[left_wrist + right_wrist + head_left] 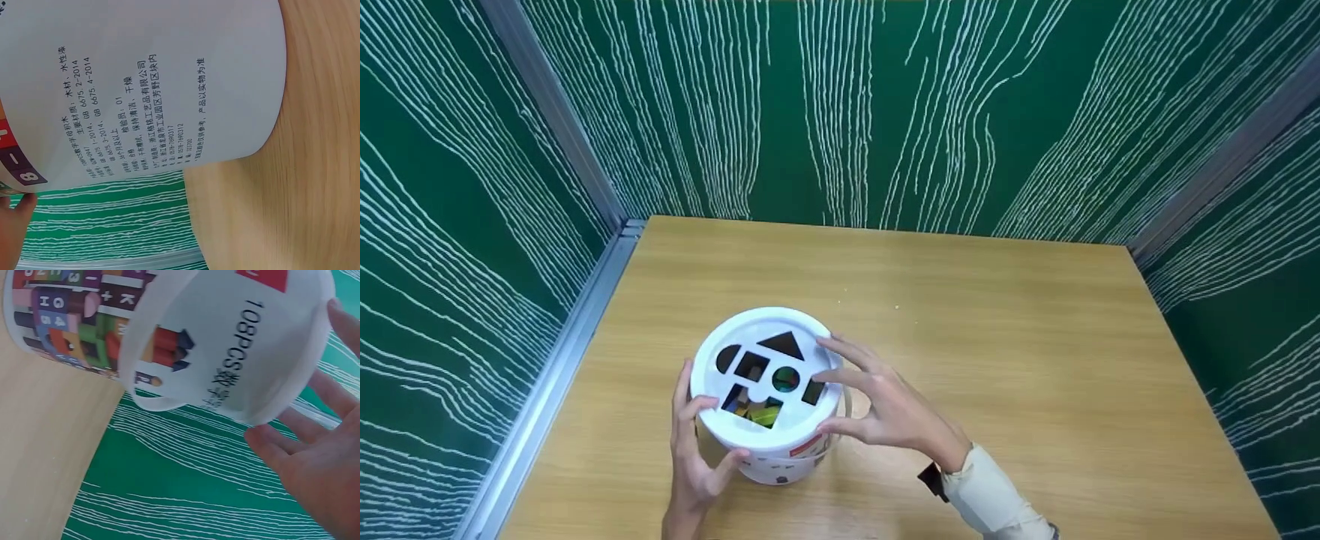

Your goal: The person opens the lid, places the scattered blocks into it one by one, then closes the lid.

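A white toy bucket (780,471) printed with coloured blocks and letters stands on the table, topped by a white shape-sorter lid (712,356). The lid has cut-out holes, including a triangle, a square and a circle; a yellow-green piece (765,415) shows inside through the front opening. My left hand (695,450) grips the lid's left and front rim, fingers on the side and thumb at the front. On the other side, my right hand (885,401) holds the rim with spread fingertips on top and the thumb at its edge. The bucket's handle (130,343) hangs at its side.
The wooden table (997,360) carries a few tiny white specks behind the bucket. Green panels with white wavy lines (840,112) enclose it at the back and both sides, with a metal rail (562,375) along the left edge.
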`<state>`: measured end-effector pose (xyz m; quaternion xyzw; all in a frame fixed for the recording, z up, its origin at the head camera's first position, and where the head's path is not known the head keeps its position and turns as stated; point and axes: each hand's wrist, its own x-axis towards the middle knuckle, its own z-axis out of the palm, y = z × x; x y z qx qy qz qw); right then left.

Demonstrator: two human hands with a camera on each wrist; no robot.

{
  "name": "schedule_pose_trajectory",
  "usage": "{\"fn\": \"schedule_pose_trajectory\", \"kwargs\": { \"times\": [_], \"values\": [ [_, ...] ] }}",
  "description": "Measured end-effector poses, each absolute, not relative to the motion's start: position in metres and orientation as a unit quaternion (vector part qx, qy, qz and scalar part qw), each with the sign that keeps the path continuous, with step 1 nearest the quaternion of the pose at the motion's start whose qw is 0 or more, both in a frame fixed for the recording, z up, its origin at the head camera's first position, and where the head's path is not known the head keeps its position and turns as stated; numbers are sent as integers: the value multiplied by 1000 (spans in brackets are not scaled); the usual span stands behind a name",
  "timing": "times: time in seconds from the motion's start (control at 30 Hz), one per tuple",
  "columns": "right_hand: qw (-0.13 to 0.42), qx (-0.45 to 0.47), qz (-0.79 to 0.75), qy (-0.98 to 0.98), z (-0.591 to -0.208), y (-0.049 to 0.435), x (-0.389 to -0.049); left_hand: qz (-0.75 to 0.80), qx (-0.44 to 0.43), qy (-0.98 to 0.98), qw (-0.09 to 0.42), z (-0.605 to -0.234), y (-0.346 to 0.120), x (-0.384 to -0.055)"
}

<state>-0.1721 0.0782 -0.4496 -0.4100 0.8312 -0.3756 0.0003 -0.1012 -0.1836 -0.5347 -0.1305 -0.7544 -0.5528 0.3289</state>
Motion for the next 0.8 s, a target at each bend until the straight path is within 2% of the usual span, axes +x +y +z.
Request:
{"fn": "schedule_pose_trajectory", "kwargs": {
  "times": [0.13, 0.5, 0.63, 0.8],
  "values": [
    [19, -397, -383, 834, -455, 79, -173, -566, -120, -747, 328, -538, -181, -104],
    [20, -376, -448, 811, -480, 77, -176, -558, -116, -759, 316, -538, -186, -102],
    [93, -292, -506, 806, -500, 83, -177, -561, -101, -770, 287, -540, -185, -97],
    [227, -165, -595, 753, -510, 89, -178, -592, -15, -780, 199, -535, -174, -80]
  ]
}}
